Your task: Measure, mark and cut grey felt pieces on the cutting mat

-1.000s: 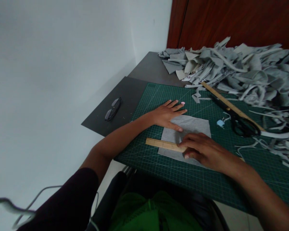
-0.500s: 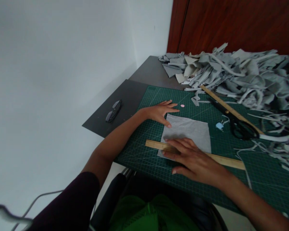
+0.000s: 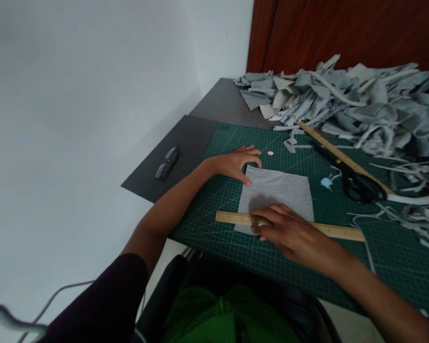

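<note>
- Left hand (image 3: 238, 164) open, at far left corner of one cloth (image 3: 278, 187)
- Right hand (image 3: 285, 231) gripping one near ruler (image 3: 233, 217)
- Right: one far ruler (image 3: 317, 138), one scissors (image 3: 357, 183)

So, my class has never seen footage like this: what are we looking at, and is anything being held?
There is no machine here, only a person's bare hands, seen by a camera worn on the head, looking forward and down. The right hand is on a wooden ruler lying across grey cloth; whether it grips or just presses is unclear. The left hand, fingers spread, has its thumb at the cloth's left edge. Beneath is a green gridded mat. Black-handled scissors and fabric scraps lie to the right, glasses to the left.
</note>
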A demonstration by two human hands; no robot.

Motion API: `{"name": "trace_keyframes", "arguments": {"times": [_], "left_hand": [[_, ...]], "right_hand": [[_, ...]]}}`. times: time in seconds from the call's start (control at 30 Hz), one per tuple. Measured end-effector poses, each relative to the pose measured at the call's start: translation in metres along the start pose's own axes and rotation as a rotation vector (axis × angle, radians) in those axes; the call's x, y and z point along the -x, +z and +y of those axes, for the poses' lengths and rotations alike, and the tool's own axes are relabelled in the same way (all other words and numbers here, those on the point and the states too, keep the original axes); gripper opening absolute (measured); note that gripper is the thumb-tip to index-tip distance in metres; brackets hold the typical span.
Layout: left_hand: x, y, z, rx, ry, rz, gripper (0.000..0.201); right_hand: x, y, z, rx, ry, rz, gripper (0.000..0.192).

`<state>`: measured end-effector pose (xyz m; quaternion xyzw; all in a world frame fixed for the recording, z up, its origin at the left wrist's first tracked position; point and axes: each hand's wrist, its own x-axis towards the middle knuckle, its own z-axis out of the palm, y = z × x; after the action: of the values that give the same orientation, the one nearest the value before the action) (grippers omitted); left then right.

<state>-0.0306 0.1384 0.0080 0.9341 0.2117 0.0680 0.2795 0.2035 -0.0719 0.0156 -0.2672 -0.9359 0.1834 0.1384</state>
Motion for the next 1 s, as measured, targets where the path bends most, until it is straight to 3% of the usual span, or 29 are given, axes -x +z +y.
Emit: {"name": "trace_keyframes", "arguments": {"times": [0.17,0.3,0.37,0.47,0.57,0.63,0.7,0.83,1.0], "left_hand": [[0.001,0.002,0.012,-0.061,0.088,0.098,0.041],[-0.001,0.014,0.022,-0.152,-0.03,0.22,0.034],[-0.003,0.02,0.025,-0.208,-0.126,0.263,0.035],[-0.003,0.024,0.029,-0.252,-0.135,0.307,0.026],[-0.001,0.023,0.031,-0.275,-0.033,0.285,0.041],[0.001,0.022,0.033,-0.288,0.123,0.225,0.037],[0.002,0.022,0.036,-0.3,0.175,0.162,0.033],[0.005,0.024,0.051,-0.478,0.033,0.098,0.035],[0.01,0.031,0.078,-0.658,-0.177,0.126,0.034]], "right_hand": [[0.003,-0.017,0.007,-0.102,0.058,-0.025,0.038],[0.006,-0.025,0.012,-0.21,0.173,-0.02,0.016],[0.006,-0.023,0.014,-0.213,0.245,0.021,0.013],[0.004,-0.017,0.019,-0.168,0.287,0.083,0.011],[0.004,-0.012,0.024,-0.112,0.28,0.107,0.018],[0.006,-0.011,0.026,-0.108,0.28,0.12,0.018],[0.007,-0.012,0.027,-0.134,0.285,0.115,0.016],[0.011,-0.02,0.03,-0.166,0.308,0.116,0.015],[0.025,-0.037,0.047,-0.302,0.365,0.081,0.015]]}}
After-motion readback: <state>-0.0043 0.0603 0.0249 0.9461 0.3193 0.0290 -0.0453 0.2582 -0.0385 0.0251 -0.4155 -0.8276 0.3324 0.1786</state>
